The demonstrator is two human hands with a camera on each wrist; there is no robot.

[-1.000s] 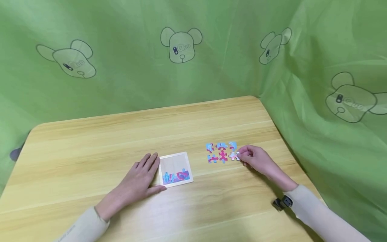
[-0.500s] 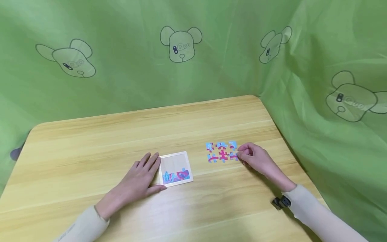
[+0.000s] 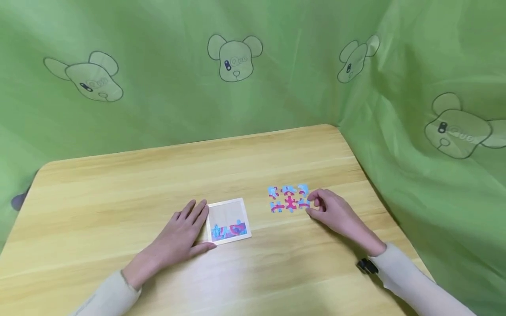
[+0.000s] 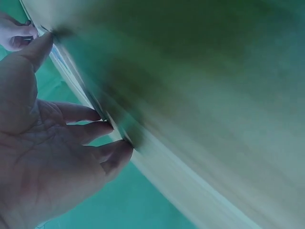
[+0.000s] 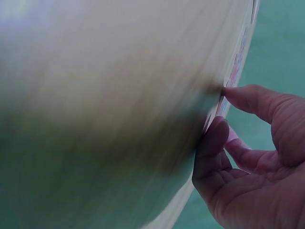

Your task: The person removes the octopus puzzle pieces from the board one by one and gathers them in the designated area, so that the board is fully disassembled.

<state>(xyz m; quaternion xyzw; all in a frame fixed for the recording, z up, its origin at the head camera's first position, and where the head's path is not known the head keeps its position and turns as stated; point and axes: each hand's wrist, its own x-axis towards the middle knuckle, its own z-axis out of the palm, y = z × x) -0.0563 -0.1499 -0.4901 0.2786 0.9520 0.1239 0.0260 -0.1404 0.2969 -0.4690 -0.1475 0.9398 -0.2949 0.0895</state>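
My left hand point(image 3: 179, 232) rests with extended fingers at the left side of a small square puzzle frame point(image 3: 246, 215); the fingertips and thumb touch its rim. A strip of joined blue, pink and purple jigsaw pieces point(image 3: 227, 232) fills the frame's near part. Right of the frame, several loose jigsaw pieces point(image 3: 290, 202) lie flat in two rows. At the right end of the near row, my right hand point(image 3: 334, 213) has thumb and index finger spread beside a blue and pink jigsaw piece point(image 3: 303, 203). In the right wrist view, the thumb point(image 5: 248, 98) and bent index finger point(image 5: 214, 136) are apart.
The light wooden table point(image 3: 158, 175) has its far edge against a green curtain point(image 3: 166, 101) printed with bear heads. More curtain hangs along the right side. A black device point(image 3: 366, 266) is worn at the right wrist.
The right-end near-row piece, whitish a second ago, now shows blue and pink. My right thumb and index finger have spread from their pinch. The left hand keeps its place at the frame.
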